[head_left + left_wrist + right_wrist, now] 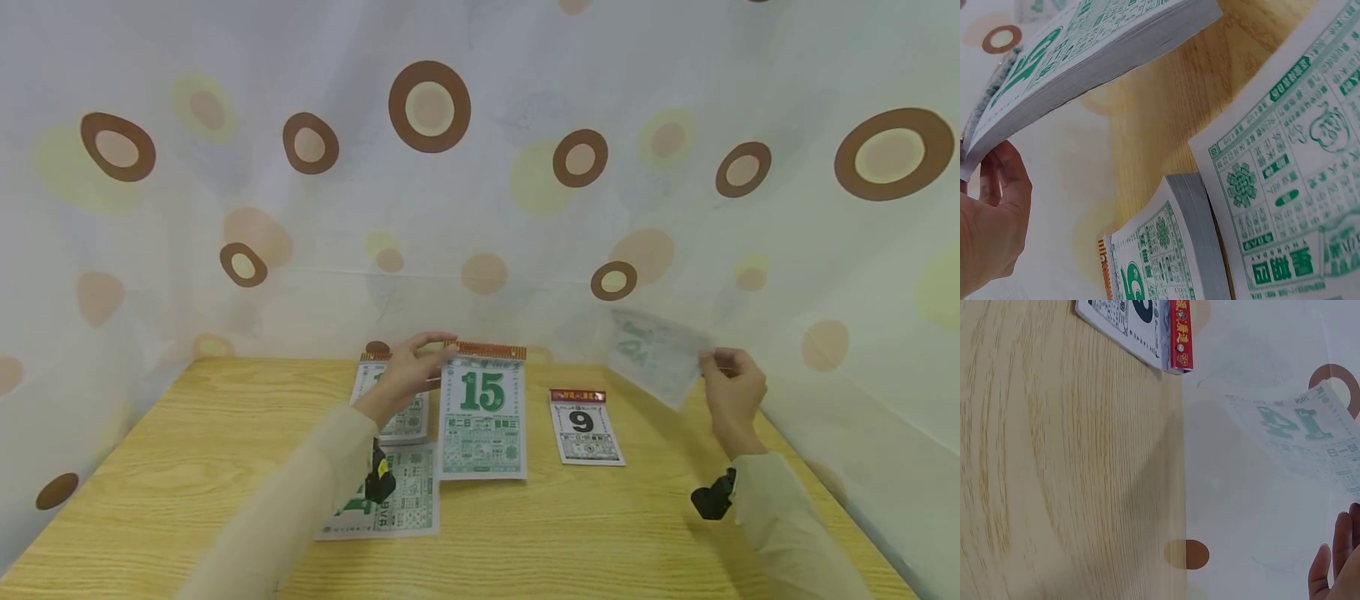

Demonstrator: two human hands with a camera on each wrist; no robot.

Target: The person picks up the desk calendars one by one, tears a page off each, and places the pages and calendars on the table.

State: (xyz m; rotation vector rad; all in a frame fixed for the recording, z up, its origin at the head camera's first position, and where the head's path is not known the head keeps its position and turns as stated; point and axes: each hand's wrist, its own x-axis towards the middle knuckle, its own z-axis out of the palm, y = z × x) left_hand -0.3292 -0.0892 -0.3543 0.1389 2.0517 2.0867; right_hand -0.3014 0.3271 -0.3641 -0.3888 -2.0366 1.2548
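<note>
My left hand [407, 375] grips the top corner of a thick tear-off calendar [482, 421], whose front page reads 15 in green. In the left wrist view that calendar [1116, 53] is raised and tilted, with the left hand [994, 219] at its bound edge. Off to the right, my right hand [733, 396] pinches a loose calendar page [656, 354] by one edge, held in the air. Green digits show on this sheet [1304, 428] in the right wrist view, where only the fingers of the right hand [1338, 562] appear.
Behind the left forearm lies another green calendar [405, 421]; a loose printed sheet [412, 492] lies in front of it. A smaller calendar with a red header [587, 429] showing 9 rests on the wooden table [570, 542]. A dotted curtain [480, 208] hangs behind.
</note>
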